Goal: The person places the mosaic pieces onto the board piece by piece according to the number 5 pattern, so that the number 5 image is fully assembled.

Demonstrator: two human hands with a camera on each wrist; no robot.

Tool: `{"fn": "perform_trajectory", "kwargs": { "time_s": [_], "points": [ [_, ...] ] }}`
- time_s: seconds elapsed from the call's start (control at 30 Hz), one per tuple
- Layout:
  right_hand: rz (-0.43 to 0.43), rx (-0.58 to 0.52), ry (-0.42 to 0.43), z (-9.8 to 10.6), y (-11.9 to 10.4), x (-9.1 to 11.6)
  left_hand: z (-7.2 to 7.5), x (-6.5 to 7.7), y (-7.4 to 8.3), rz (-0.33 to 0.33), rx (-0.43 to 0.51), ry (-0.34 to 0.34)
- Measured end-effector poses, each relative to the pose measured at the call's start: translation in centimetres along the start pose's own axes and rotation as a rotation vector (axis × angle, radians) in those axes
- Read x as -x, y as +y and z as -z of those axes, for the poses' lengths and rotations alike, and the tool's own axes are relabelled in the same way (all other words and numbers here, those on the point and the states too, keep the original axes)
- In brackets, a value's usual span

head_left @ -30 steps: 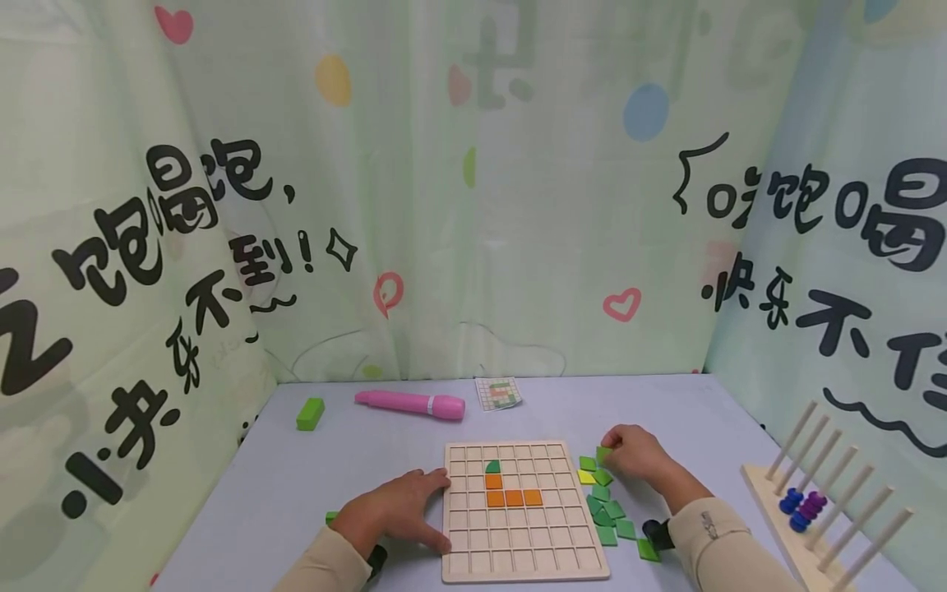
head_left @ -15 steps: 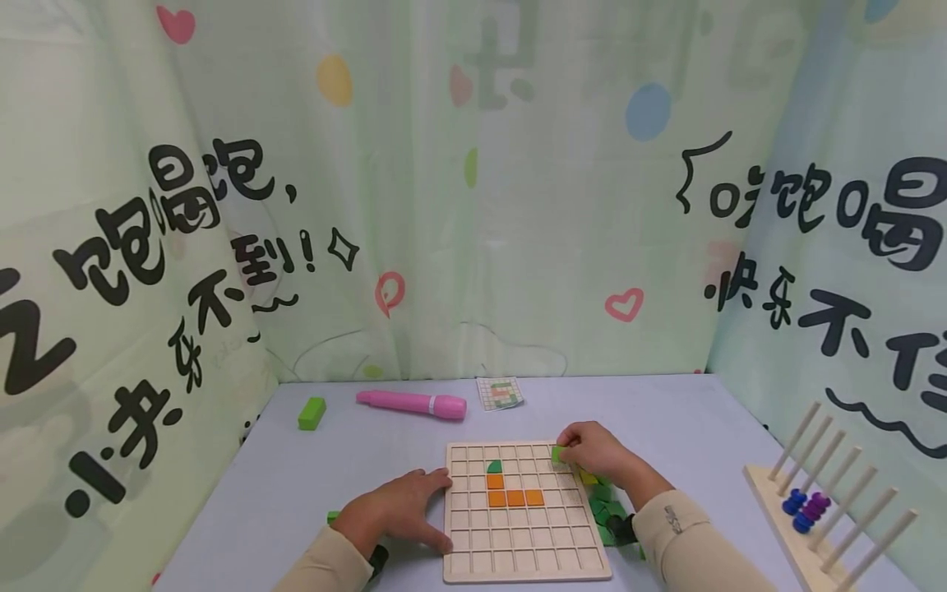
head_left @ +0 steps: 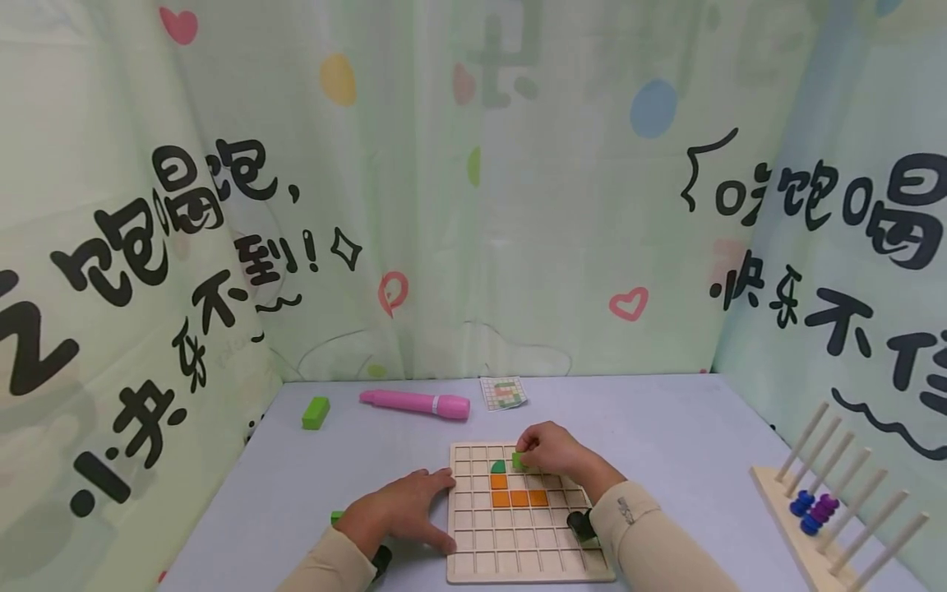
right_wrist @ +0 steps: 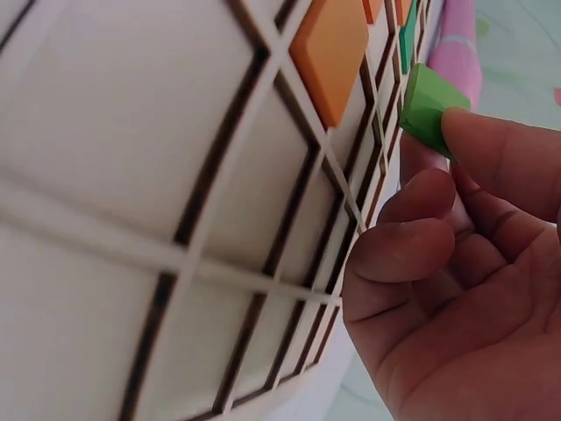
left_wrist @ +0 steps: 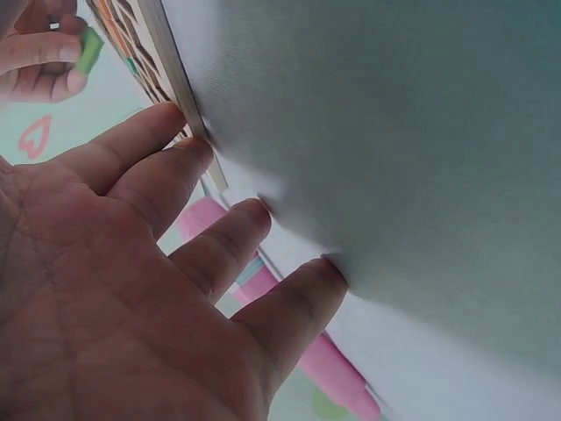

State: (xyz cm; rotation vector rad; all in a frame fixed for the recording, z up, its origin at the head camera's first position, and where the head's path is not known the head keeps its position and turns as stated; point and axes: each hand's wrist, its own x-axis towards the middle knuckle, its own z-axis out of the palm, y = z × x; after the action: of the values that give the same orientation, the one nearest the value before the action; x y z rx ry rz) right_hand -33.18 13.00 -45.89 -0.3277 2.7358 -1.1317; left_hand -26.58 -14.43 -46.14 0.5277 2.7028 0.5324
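Note:
A wooden grid board lies in the middle of the head view. Orange square tiles form an L in its cells, with a rounded dark green tile just above them. My right hand pinches a light green square tile between thumb and fingers over the upper part of the board. Along the board's left edge rests my left hand, its fingers spread; in the left wrist view two fingertips touch the board's side. The right forearm hides the area right of the board.
Behind the board lie a pink pen-shaped object and a small card with a coloured grid. A green block is at the back left. A wooden peg rack with blue and purple beads stands at the right.
My right hand has taken the light green tile from the loose tiles right of the board and carried it left over the grid. My left hand has stayed at the left edge.

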Motion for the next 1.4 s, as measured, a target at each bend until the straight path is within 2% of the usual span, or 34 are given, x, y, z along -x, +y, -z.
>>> {"fn": "perform_trajectory", "kwargs": {
  "time_s": [0.53, 0.87, 1.1, 1.3, 1.4],
  "points": [
    [0.012, 0.133, -0.008, -0.9, -1.0, -0.3, 0.1, 0.0, 0.1, 0.034, 0.022, -0.007],
    [0.010, 0.191, -0.012, -0.9, -0.9, -0.3, 0.1, 0.0, 0.1, 0.020, 0.024, -0.005],
    [-0.016, 0.142, 0.016, -0.2, 0.0, 0.4, 0.0, 0.0, 0.2, 0.023, 0.020, -0.013],
    [-0.035, 0.030, 0.041, 1.2, 1.4, 1.3, -0.1, 0.0, -0.1, 0.013, 0.010, -0.011],
    [-0.036, 0.017, 0.062, 2.1, 2.3, 1.8, 0.0, 0.0, -0.1, 0.010, 0.021, -0.007]
  ]
}}
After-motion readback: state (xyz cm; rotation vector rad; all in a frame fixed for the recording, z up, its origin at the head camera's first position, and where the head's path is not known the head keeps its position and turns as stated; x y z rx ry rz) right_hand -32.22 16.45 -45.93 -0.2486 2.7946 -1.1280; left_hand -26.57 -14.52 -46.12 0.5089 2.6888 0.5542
